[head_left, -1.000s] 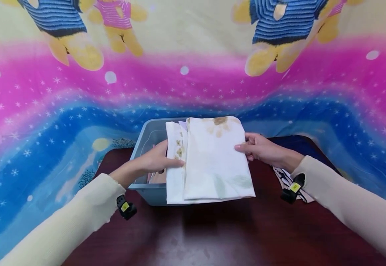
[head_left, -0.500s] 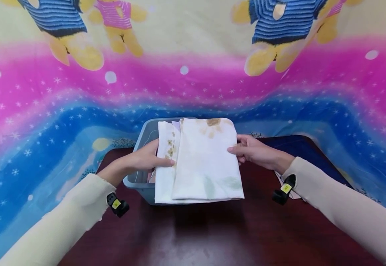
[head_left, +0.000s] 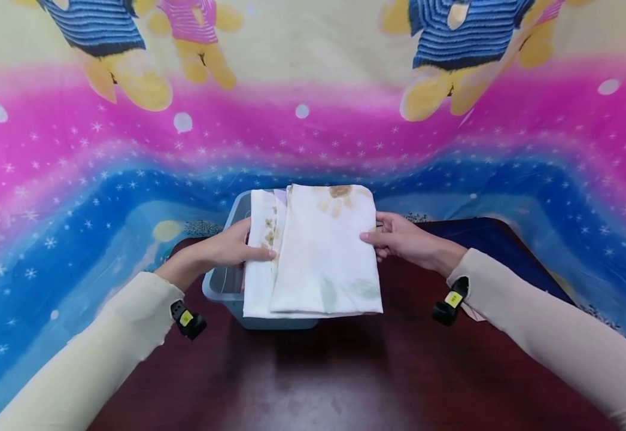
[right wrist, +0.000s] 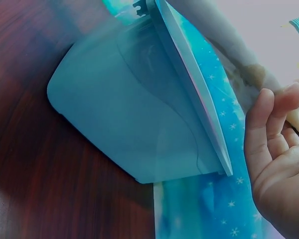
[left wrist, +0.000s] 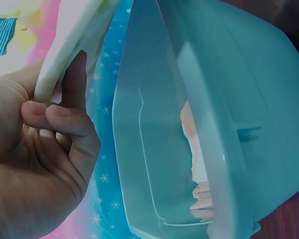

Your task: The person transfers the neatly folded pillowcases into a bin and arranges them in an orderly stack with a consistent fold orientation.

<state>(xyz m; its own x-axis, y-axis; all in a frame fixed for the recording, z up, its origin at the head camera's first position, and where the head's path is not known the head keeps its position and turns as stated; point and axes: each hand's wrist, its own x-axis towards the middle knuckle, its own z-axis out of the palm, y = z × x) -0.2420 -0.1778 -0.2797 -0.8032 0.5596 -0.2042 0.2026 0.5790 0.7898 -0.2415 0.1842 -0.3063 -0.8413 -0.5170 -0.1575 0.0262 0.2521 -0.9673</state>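
Observation:
A white folded cloth [head_left: 326, 257], printed with a brown flower and pale green leaves, is held up in front of and over a grey-blue plastic bin [head_left: 225, 296]. My left hand [head_left: 232, 244] pinches its left edge, thumb on the front face beside a strip of small brown flowers. At the right edge, my right hand [head_left: 406, 239] grips the cloth between thumb and fingers. The left wrist view shows that cloth edge between the left fingers [left wrist: 72, 122], beside the open bin. Inside the bin [left wrist: 259, 99] lies something pinkish and white [left wrist: 197, 154], partly hidden by the wall.
The bin stands on a dark red-brown table [head_left: 313, 383]. A dark blue flat cloth [head_left: 480, 239] lies at the table's back right. Part of a pale item [head_left: 473, 313] shows under the right sleeve. A printed curtain [head_left: 313, 143] hangs behind the table.
Both hands have carried the white cloth leftward and slightly up, farther over the bin. More of the bin's lower front shows beneath it. The grip of each hand stays the same.

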